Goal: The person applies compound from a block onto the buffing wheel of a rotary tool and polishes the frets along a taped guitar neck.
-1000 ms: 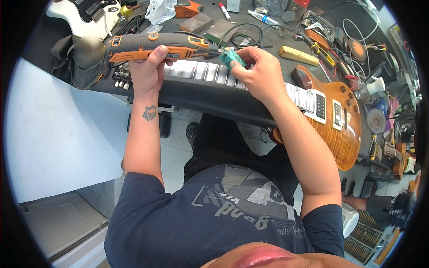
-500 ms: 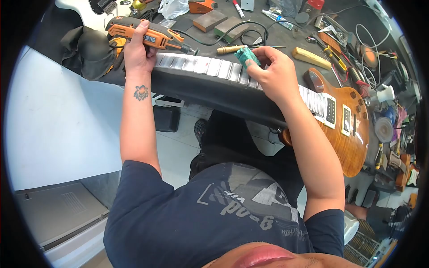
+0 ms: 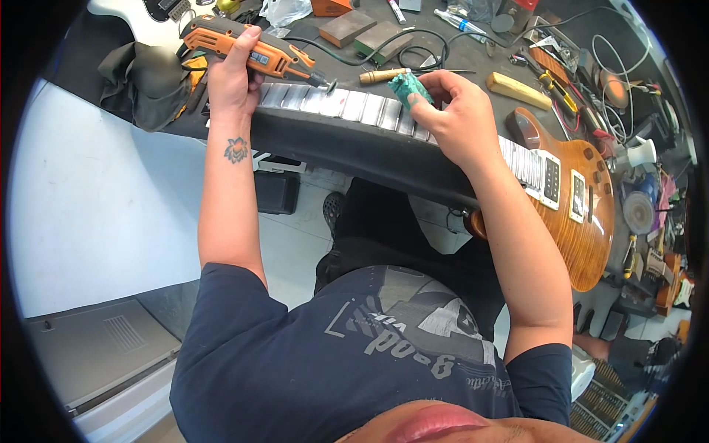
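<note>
An orange and black rotary tool (image 3: 255,55) is gripped in my left hand (image 3: 235,77), its small wheel tip pointing right, just above the fretboard. My right hand (image 3: 459,118) pinches a green block (image 3: 409,89) between thumb and fingers over the middle of the neck. Beneath both hands runs the guitar neck (image 3: 354,108), its fretboard covered with silvery strips between the frets. The amber guitar body (image 3: 572,244) with two pickups lies at the right. The wheel and the green block are apart.
Behind the neck lie a wooden-handled tool (image 3: 384,75), two sanding blocks (image 3: 347,28), a yellow wooden block (image 3: 518,90) and a looping black cable. A dark cloth (image 3: 144,85) and a white guitar (image 3: 140,18) are at left. Pliers and tools crowd the right.
The rotary tool in my left hand has moved slightly right, and its tip sits a little farther along the neck. The green block in my right hand has tilted slightly.
</note>
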`<state>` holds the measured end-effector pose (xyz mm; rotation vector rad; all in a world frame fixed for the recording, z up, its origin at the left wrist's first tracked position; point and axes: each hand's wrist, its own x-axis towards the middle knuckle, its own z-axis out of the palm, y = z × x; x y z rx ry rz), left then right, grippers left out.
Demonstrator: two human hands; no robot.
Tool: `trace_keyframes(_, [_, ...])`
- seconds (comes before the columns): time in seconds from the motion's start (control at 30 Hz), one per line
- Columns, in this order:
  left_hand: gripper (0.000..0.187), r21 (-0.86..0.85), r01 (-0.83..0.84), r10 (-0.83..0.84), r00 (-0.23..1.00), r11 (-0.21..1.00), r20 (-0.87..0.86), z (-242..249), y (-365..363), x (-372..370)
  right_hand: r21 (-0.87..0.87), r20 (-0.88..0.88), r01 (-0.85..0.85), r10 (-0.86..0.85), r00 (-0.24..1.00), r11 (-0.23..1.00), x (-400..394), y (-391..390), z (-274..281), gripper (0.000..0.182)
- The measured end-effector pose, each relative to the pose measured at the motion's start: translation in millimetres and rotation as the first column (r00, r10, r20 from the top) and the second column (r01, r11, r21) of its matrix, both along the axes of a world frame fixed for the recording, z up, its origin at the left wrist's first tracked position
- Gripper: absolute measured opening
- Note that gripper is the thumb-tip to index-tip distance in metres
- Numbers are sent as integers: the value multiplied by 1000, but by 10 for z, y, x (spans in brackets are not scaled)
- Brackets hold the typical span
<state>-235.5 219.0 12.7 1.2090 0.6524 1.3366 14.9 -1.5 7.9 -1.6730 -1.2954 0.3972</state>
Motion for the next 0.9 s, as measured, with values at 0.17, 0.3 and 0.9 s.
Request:
trace_keyframes(0.17, [29,-7,-1,0,1000,1000,-15,3,12,-5,-4,17,2,-2,1000,1000,8,6,-4,36])
trace_keyframes(0.3, [29,-14,-18,18,1000,1000,-21,7,21,0,-10,10,3,-3,1000,1000,-3,1,13,36])
trace_keyframes(0.9, [31,-22,-7,6,1000,1000,-25,10,18,-3,1,0,-4,4,1000,1000,-11,8,9,34])
